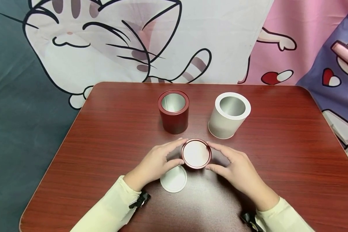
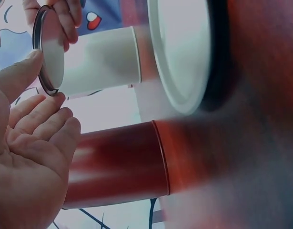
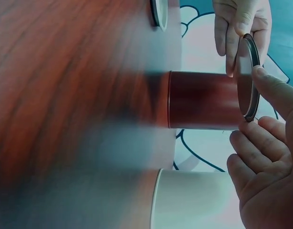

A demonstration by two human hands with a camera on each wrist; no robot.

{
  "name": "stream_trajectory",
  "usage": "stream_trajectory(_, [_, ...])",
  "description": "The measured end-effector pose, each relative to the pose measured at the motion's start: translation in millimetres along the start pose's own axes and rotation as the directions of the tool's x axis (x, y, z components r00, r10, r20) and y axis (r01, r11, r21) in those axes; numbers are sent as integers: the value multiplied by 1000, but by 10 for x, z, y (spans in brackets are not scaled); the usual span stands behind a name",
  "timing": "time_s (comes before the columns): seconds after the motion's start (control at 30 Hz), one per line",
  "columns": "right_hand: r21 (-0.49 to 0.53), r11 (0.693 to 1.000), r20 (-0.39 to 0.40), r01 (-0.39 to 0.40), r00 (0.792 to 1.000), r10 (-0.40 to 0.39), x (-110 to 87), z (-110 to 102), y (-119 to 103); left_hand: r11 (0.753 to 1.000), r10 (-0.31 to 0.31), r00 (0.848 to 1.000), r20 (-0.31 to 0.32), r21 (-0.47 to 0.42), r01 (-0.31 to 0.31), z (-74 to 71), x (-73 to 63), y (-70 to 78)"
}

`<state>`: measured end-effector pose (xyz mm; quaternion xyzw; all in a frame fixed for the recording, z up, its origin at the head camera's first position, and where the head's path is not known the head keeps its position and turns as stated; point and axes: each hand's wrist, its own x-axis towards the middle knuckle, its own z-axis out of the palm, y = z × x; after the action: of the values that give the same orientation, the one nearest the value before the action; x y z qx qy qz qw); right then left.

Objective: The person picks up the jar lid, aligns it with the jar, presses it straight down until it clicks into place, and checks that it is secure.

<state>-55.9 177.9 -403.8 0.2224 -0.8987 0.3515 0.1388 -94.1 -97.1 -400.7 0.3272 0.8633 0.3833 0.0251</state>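
Observation:
A round red-rimmed lid (image 1: 196, 154) with a pale, shiny face is held up between both hands above the table. My left hand (image 1: 154, 163) pinches its left edge with thumb and fingertips; in the left wrist view the lid (image 2: 53, 52) stands clear of the tabletop. On the opposite edge, my right hand (image 1: 241, 171) grips it the same way, thumb nearest me. A white round lid (image 1: 174, 180) lies flat on the table just below the left thumb. Behind the hands stand a dark red can (image 1: 175, 123) and a white can (image 1: 224, 126), both uncovered at the top.
The brown wood-grain table (image 1: 104, 135) has rounded far corners. Beyond its back edge hangs a cloth printed with a cartoon cat (image 1: 75, 64). The red can is left of the white one, with a gap between them.

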Motion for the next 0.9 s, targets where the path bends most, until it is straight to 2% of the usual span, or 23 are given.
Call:
stream_trajectory(0.47, [25,1000,-4,-16,1000,16,142,3,-41,1000,23,999,-43,10,-23,-176,48,6])
stream_trajectory(0.9, [38,999,-14,-17,1000,18,238,-17,-85,999,31,999,-38,12,-30,-284,77,9])
